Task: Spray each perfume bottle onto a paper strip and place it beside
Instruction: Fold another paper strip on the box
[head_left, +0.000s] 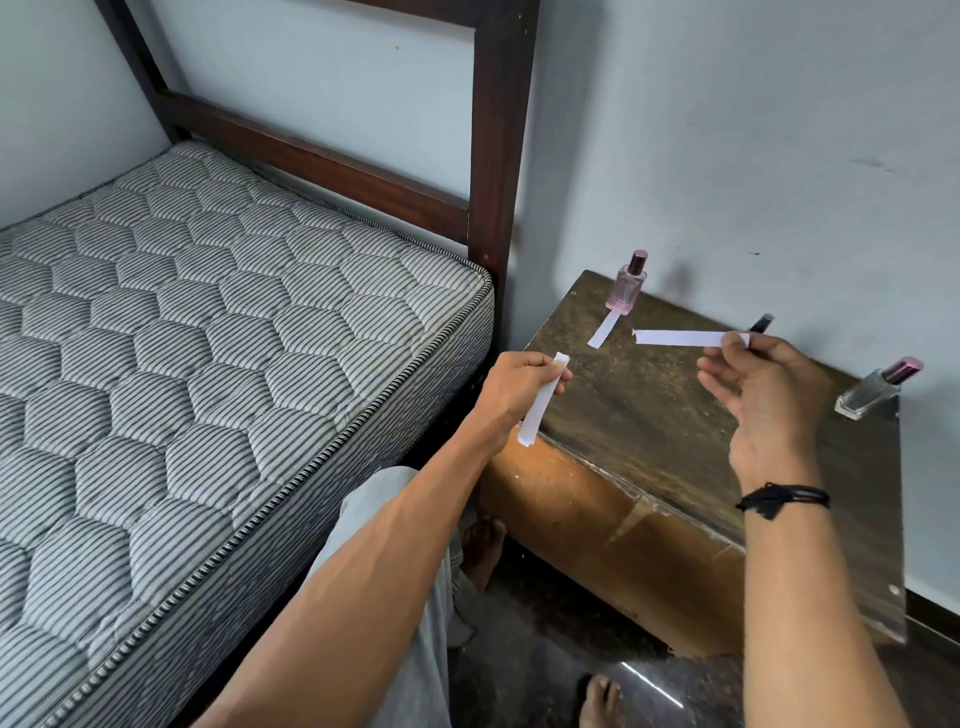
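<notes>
left hand (519, 384), fingers (537, 364) tight on left strip (540, 405); right hand (769, 410), fingers (737, 345) tight on right strip (680, 338); pink-filled bottle (626, 291)

- A worn, dark table top (649, 415) is set against the wall (727, 156).
- A pink perfume bottle (628, 286) is stood upright at its far left corner.
- A paper strip (604, 328) is laid touching that bottle's base.
- A clear bottle (878, 387) is stood near the right edge.
- A dark object (762, 322), partly hidden, is seen by the wall.

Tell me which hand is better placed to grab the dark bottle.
Probably right: the right hand is in front of the dark bottle, though pinching a paper strip; the left hand, holding a second strip, is farther off.
</notes>
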